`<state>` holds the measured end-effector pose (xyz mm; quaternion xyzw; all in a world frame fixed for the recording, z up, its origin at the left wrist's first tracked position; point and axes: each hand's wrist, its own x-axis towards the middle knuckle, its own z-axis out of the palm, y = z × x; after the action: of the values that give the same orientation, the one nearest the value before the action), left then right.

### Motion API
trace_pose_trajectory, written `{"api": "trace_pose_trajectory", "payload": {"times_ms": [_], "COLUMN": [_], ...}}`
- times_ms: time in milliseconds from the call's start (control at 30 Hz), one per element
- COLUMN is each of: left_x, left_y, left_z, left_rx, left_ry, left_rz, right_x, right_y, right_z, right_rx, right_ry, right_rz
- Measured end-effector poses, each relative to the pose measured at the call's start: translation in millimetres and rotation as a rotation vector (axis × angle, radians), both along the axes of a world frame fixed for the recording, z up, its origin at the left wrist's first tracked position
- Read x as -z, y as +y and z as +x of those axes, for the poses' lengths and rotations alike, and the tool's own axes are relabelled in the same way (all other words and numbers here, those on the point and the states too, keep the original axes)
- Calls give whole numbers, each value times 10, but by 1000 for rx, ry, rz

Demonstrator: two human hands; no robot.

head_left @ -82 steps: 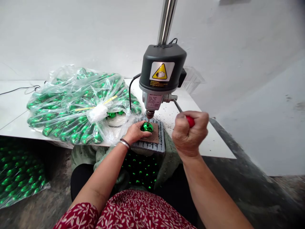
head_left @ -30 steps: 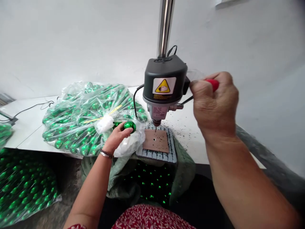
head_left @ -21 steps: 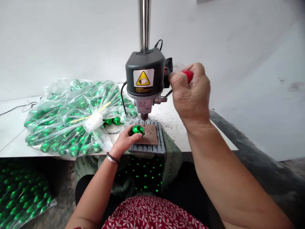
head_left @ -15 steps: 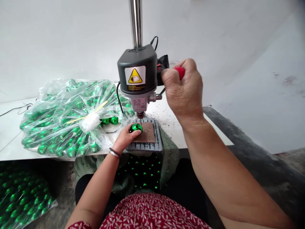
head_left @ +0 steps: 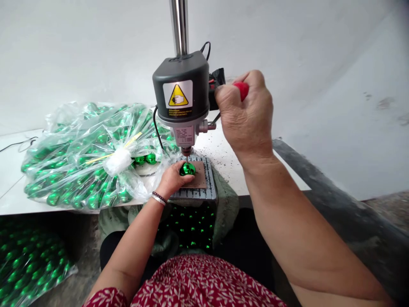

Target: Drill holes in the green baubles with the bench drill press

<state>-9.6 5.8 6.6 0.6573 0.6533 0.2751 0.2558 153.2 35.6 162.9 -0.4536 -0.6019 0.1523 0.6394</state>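
A small drill press (head_left: 181, 91) with a yellow warning sticker stands on the bench. My left hand (head_left: 172, 177) is closed around a shiny green ball (head_left: 188, 169), fingers behind it and thumb in front. The ball sits over a brown board (head_left: 200, 179) on the grey slotted base (head_left: 191, 195). Directly above the ball is the drill bit (head_left: 187, 159); whether its tip touches the ball I cannot tell. Raised at the right of the press, my right hand (head_left: 247, 113) grips the red-knobbed feed lever (head_left: 242, 90).
A clear plastic bag (head_left: 118, 164) full of green balls covers the bench's left side. Another bag of balls (head_left: 32, 260) lies low at the left. Dark shavings are scattered on the white bench (head_left: 236, 166). Below the base, more green balls (head_left: 191, 226) show beside green cloth (head_left: 228, 213).
My left hand has moved the green ball slightly right, to a spot beneath the drill bit. My right hand stays on the lever. The whole view has shifted a little.
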Motion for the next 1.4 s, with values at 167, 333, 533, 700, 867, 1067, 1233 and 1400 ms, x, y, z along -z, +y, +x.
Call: {"api": "trace_pose_trajectory", "payload": {"times_ms": [167,333,533,700,867,1067,1233,1400], "left_x": [73,101,117,149,170,180,214,210], "left_y": [33,28,31,29,20,8,18,10], "left_z": [12,7,6,3,15,19,8,3], "left_rx": [10,-14,-49,-21,-21,-39,-37,-34], "left_ry": [-65,-96,-110,-112,-114,-101,-77,-43], "left_rz": [-19,-18,-20,12,18,13,8,15], "right_x": [2,122,300,430,482,541,616,739], "right_y": [-62,-149,-254,-320,-316,-335,-368,-401], "right_z": [-6,15,43,58,56,61,50,33], "right_rx": [18,64,101,100,117,133,151,160], "right_ry": [-8,-75,-79,-118,-119,-138,-130,-114], "right_rz": [-53,-1,75,113,130,136,171,176]}}
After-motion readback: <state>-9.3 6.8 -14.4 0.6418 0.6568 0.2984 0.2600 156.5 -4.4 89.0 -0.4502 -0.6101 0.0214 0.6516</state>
